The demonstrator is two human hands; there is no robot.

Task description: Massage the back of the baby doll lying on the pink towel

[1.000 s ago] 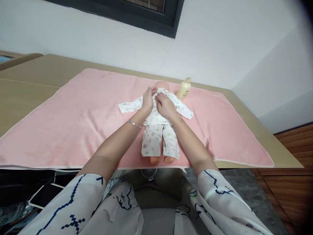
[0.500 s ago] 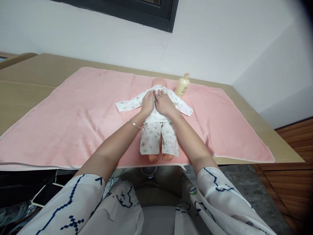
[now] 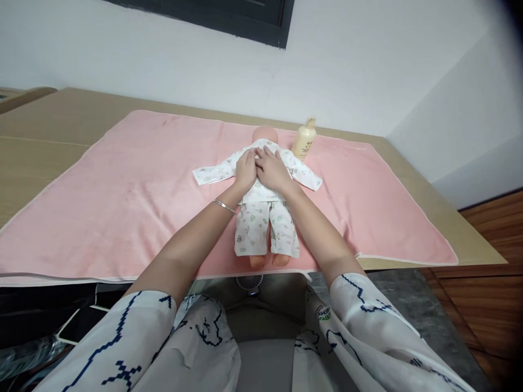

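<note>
A baby doll (image 3: 265, 134) lies on a pink cloth, its head toward the wall and its feet toward me. It wears a white printed top (image 3: 261, 193) with the sleeves spread wide and matching printed trousers (image 3: 252, 228). My left hand (image 3: 246, 171) rests on the doll's chest, fingers stretched toward the neck, with a silver bangle on that wrist. Beside it, my right hand (image 3: 272, 170) lies flat on the same top, fingers slightly apart. The two hands touch or nearly touch at the fingers. Neither one grasps anything.
A cream pump bottle (image 3: 304, 140) stands just right of the doll's head. The pink cloth (image 3: 122, 179) covers much of the wooden table (image 3: 44, 130), close to a white wall. Under the front edge, a small fan (image 3: 249, 283) shows between my knees.
My right hand's fingers have shifted slightly over the doll's chest. The whole view has moved a little; the doll, bottle and cloth otherwise lie as before.
</note>
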